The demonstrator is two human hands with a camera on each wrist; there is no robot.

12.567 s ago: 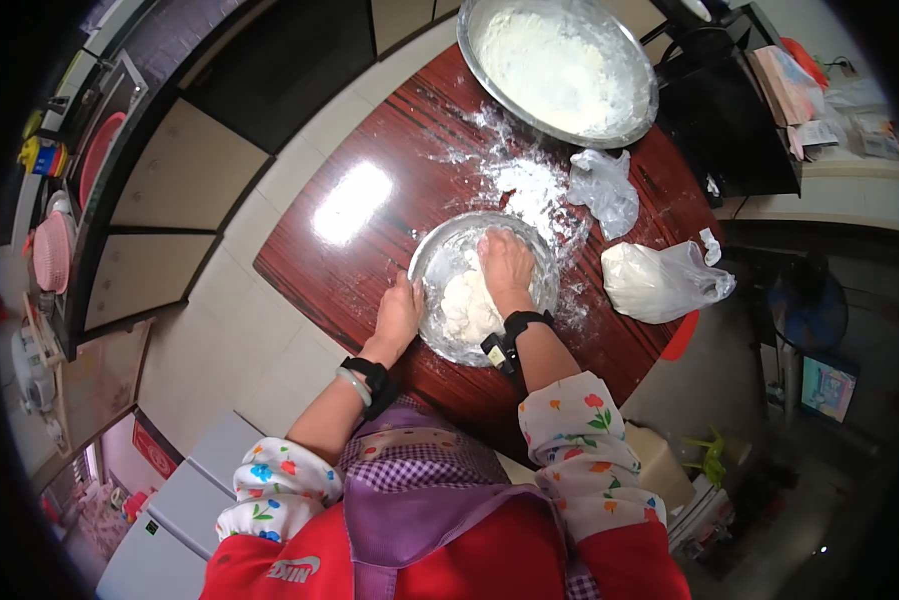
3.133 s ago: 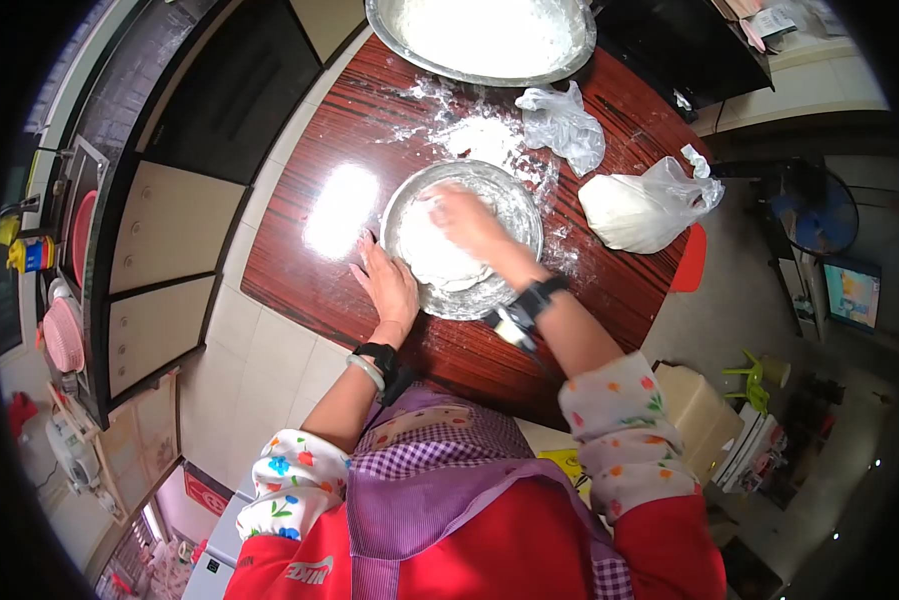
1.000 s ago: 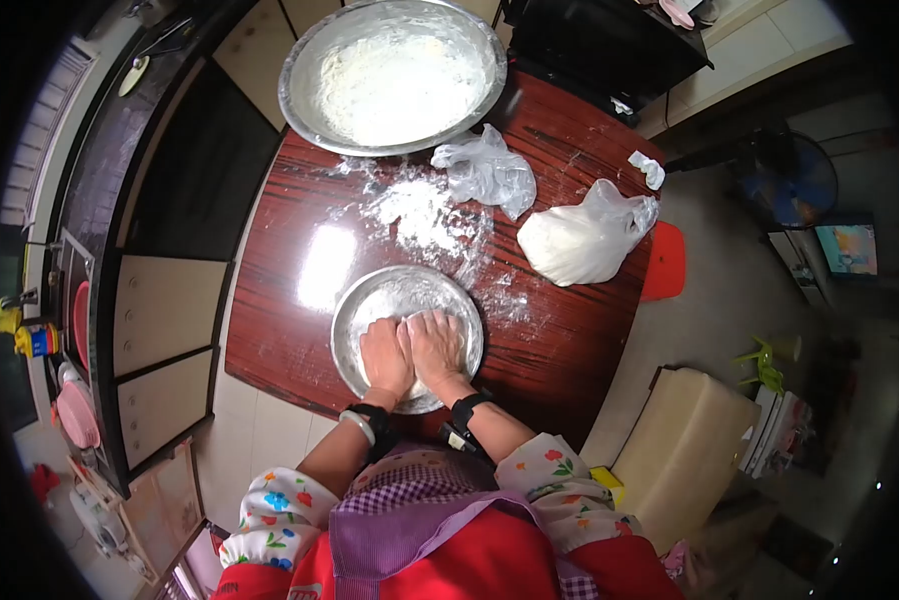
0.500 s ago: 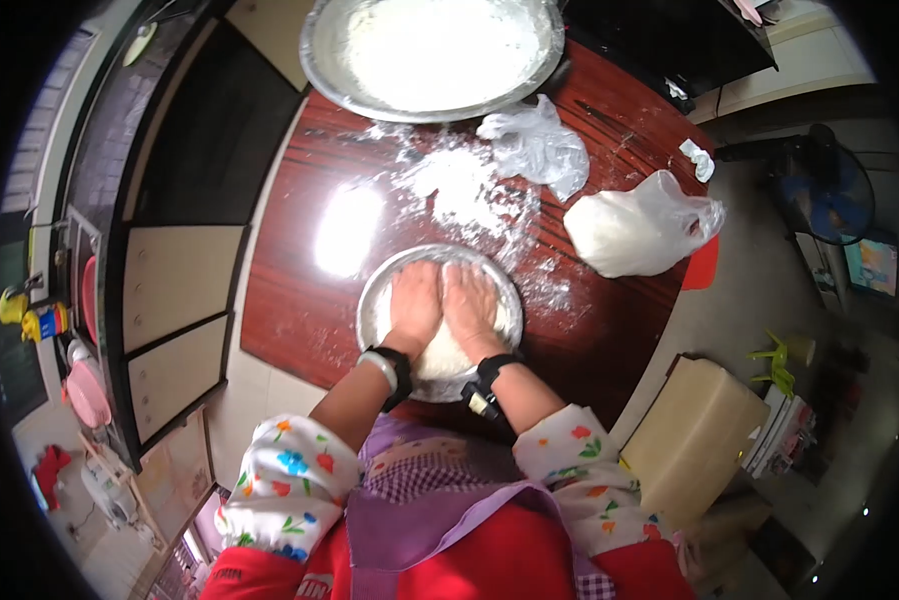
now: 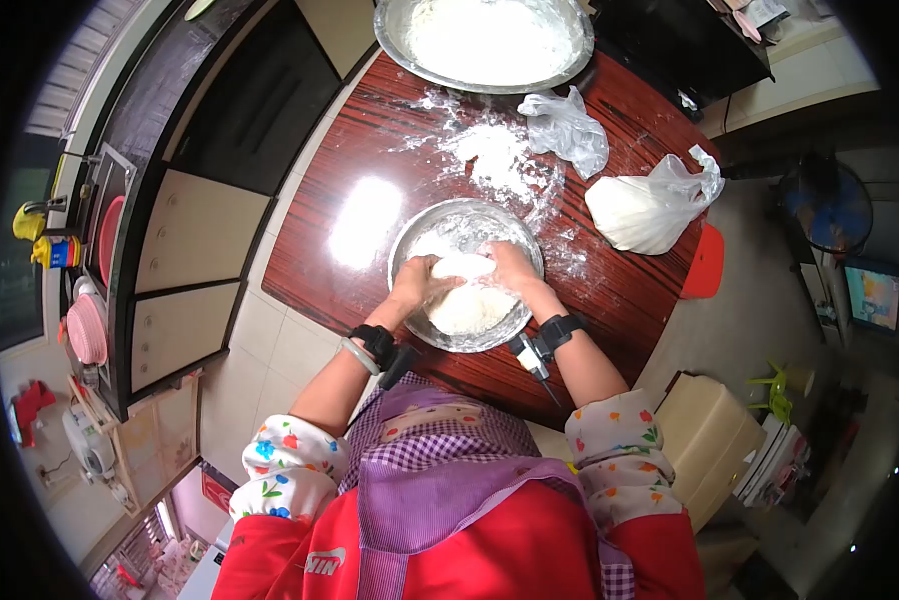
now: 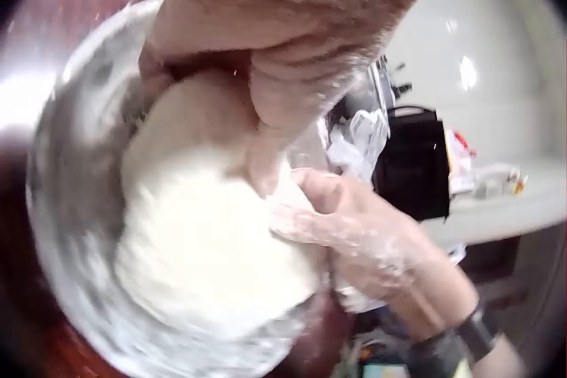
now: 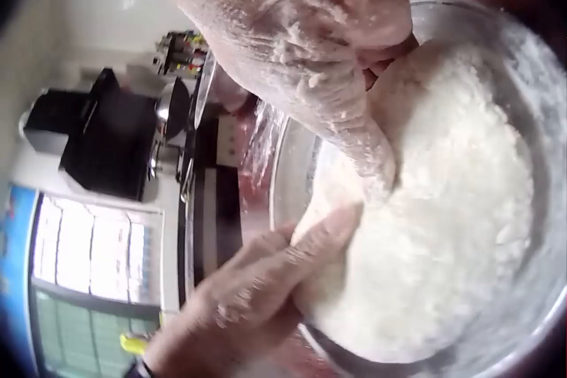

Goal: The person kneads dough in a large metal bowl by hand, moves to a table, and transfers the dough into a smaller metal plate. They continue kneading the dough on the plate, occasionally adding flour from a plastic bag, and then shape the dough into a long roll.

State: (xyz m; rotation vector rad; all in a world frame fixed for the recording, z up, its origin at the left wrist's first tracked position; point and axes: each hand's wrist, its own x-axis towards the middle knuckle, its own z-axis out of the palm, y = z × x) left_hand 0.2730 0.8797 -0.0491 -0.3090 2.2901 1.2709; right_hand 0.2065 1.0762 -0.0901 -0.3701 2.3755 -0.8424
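The wood-grained surface [image 5: 619, 310] stretches around the steel mixing bowl [image 5: 517, 228]. Beyond the bowl stands the wide flour basin [image 5: 393, 45], likely there to leave the arms working room. Right of the bowl sits a filled plastic bag [image 5: 634, 212]; a crumpled plastic bag [image 5: 567, 130] lies beyond and rightward. Inside the bowl, the dough [image 5: 469, 305] is pinched by left hand [image 5: 414, 283] and right hand [image 5: 514, 265], thumbs on top, other fingers curled and partly hidden, probably to keep the soft mass evenly supported.

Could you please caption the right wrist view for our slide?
Floury right hand and left hand grip dough in a metal bowl.
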